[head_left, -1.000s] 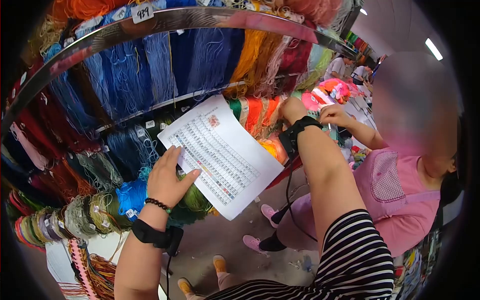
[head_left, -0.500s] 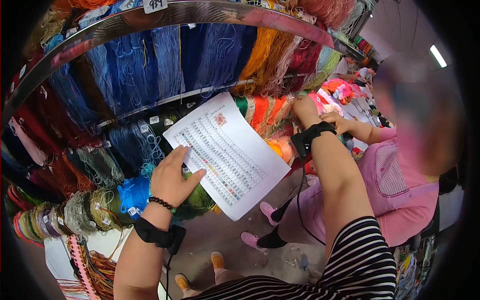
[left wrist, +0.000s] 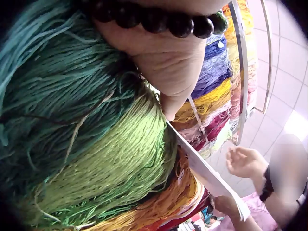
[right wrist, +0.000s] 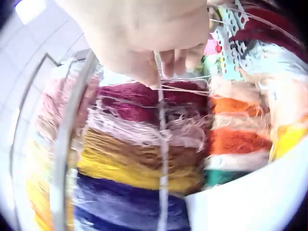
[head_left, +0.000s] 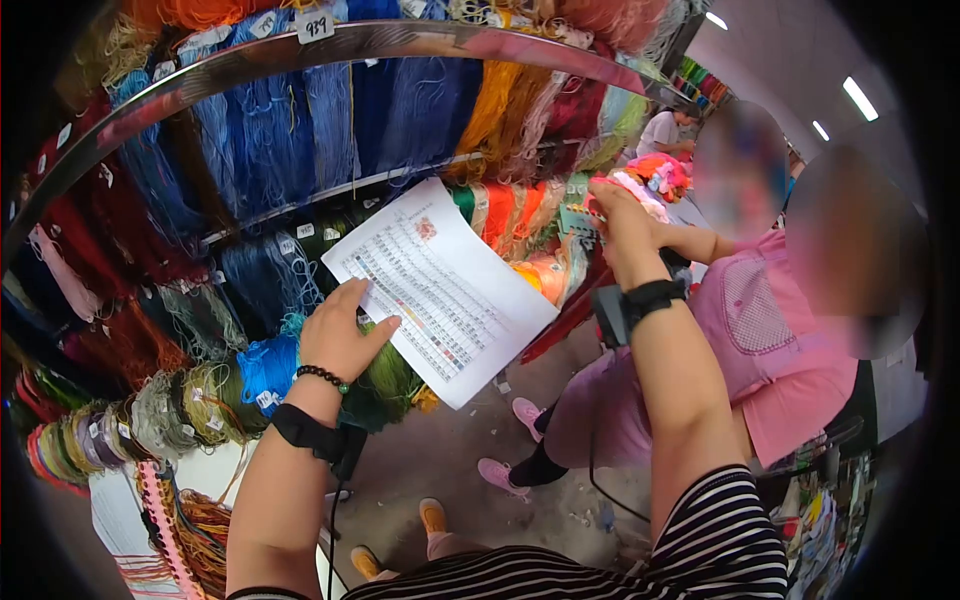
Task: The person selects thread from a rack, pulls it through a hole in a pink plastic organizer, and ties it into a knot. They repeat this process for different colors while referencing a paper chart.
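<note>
A printed sheet (head_left: pixel 465 320) with a colour-marked table lies at a slant over the thread skeins. My left hand (head_left: pixel 345 335) rests along its left edge, fingers fairly straight and thumb on the paper; in the left wrist view the thumb presses at the edge, beside green thread (left wrist: pixel 115 159). My right hand (head_left: pixel 630 235) is at the far end of the lower rack, beside a pale green card with holes (head_left: pixel 578 221). In the right wrist view its curled fingertips pinch pale thread (right wrist: pixel 185 90) that stretches toward the card (right wrist: pixel 228 48).
Hanks of blue thread (head_left: pixel 320 130) hang under a curved metal rail (head_left: pixel 400 38) with a "939" tag (head_left: pixel 314 25). Olive and grey skeins (head_left: pixel 165 415) line the lower rack. A person in a pink apron (head_left: pixel 755 310) stands close on the right, one arm reaching behind my right wrist.
My right hand has turned and shifted from the orange skeins, and the green card now shows beside it. The other person's hand is now hidden behind mine. My left hand stays on the sheet.
</note>
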`<state>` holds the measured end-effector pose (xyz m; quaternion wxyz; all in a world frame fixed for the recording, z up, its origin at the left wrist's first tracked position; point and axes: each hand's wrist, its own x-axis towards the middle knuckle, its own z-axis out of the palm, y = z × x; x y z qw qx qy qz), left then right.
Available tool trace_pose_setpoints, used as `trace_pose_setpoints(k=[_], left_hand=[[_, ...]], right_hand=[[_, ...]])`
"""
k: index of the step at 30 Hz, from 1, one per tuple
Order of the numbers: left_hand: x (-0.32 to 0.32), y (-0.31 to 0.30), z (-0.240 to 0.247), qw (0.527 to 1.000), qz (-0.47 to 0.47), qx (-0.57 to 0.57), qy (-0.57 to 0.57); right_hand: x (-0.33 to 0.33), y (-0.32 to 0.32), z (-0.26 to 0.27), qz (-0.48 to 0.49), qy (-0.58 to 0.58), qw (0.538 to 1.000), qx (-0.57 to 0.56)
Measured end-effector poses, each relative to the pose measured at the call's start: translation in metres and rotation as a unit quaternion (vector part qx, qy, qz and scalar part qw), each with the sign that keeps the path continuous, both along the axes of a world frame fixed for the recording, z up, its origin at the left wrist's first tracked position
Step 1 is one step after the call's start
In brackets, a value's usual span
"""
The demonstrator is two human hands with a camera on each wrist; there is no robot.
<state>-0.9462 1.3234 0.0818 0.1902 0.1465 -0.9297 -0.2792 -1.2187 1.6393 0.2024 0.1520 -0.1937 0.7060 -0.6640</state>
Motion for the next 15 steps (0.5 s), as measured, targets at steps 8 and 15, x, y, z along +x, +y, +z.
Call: trace_pose_setpoints(k=[8, 15], left_hand=[[0.007, 0.001, 0.0, 0.998, -0.001, 0.011, 0.056], [0.048, 0.033, 0.051, 0.968, -0.015, -0.077, 0.24]], right_hand=[[0.285, 0.057, 0.132, -0.23, 0.19, 0.931, -0.211], [0.489, 0.16, 0.204, 0.156, 0.411, 0.883, -0.166]])
